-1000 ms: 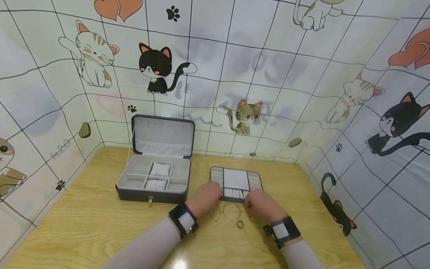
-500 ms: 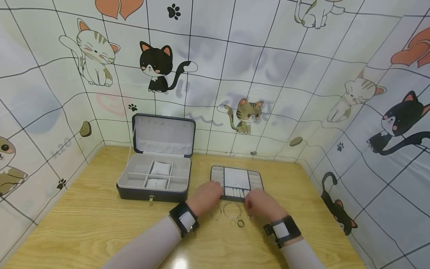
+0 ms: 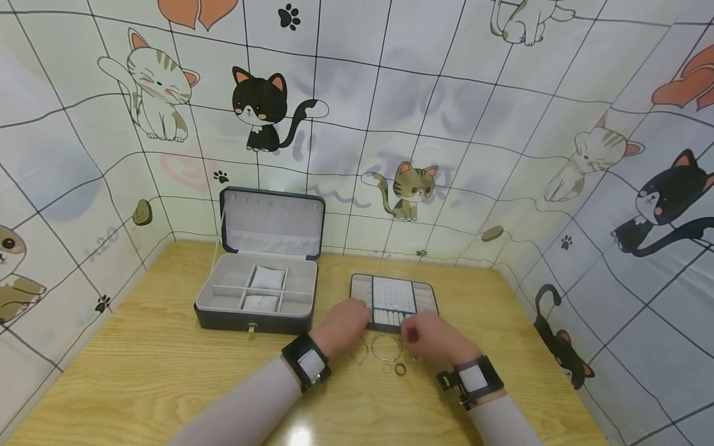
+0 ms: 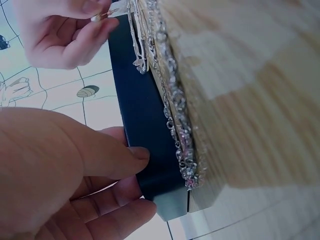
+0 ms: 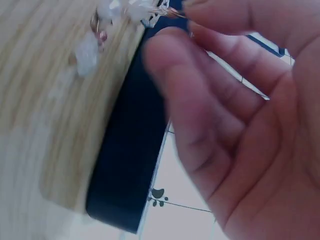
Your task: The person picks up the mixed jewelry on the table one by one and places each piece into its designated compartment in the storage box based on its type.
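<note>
My left hand [image 3: 344,325] holds the front left corner of a navy jewelry tray [image 4: 145,115], thumb on its front wall and fingers behind. Over the tray's front right part, the right hand [image 3: 435,337] pinches a small gold-coloured piece with a pearl-like bead [image 4: 97,18] between thumb and fingertip; its exact kind I cannot tell. Along the tray's front lie silver chains [image 4: 172,85] with pink stones. A bracelet of white chunky stones [image 5: 87,54] lies on the wood near the right hand. In the head view a thin bangle [image 3: 386,362] sits between the hands, beside a dark ring [image 3: 396,371].
To the left stands an open navy jewelry box [image 3: 223,321] with grey compartments, two of them holding white cushions [image 3: 268,277]. Its lid [image 3: 273,226] leans back near the cat-patterned wall [image 3: 346,124]. All of it stands on a wooden table [image 3: 139,371].
The right hand has shifted slightly left and lifted a little at the tray's front edge. My left hand keeps its hold on the tray corner.
</note>
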The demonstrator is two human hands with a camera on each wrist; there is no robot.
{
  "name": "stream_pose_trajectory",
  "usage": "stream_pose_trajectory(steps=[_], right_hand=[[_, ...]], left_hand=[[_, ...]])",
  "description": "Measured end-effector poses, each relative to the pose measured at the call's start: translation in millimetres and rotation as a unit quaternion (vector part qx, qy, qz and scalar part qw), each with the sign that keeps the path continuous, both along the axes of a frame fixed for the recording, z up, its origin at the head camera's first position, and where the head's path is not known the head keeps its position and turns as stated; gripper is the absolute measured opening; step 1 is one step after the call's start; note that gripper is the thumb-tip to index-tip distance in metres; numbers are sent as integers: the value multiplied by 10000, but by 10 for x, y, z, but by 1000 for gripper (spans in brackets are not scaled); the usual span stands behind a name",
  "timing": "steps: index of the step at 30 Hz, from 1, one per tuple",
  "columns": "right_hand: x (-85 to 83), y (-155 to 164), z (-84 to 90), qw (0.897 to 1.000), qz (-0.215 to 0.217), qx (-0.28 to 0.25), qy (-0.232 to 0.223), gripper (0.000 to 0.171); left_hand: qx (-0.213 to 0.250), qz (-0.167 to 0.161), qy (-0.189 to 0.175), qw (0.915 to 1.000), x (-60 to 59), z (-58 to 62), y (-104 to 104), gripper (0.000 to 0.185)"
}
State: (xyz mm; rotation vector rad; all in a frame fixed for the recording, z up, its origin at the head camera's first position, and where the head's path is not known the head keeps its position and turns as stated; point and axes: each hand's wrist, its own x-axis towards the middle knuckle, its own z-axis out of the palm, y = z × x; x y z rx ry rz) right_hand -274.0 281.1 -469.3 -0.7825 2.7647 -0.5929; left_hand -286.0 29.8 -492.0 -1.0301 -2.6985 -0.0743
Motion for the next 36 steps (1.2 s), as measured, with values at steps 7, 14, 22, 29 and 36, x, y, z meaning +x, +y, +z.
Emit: stream_pose_trajectory(steps=[7,14,22,29,36], right_hand=[[-15,-14,-37,9944,-285,-898,-474,23],[-48,31,-115,9838,-778,-1598,-219,20],[-144,136,-241,9504,-1139,-2767,843,22],[-191,138,-300,9379,-1807,-2859,775,18],[-207,109,-261,9311,-2106,-2886,731,12]], left_hand=[[30,-8,-6,10000,-2,7,0,7],[26,-94,185,9998,35,38,-17,7],[27,-120,398,9991,-1,-2,-15,10],[27,-125,332,9994,-11,-16,-10,11],[-74,-12,195,9998,-15,-34,9,9]])
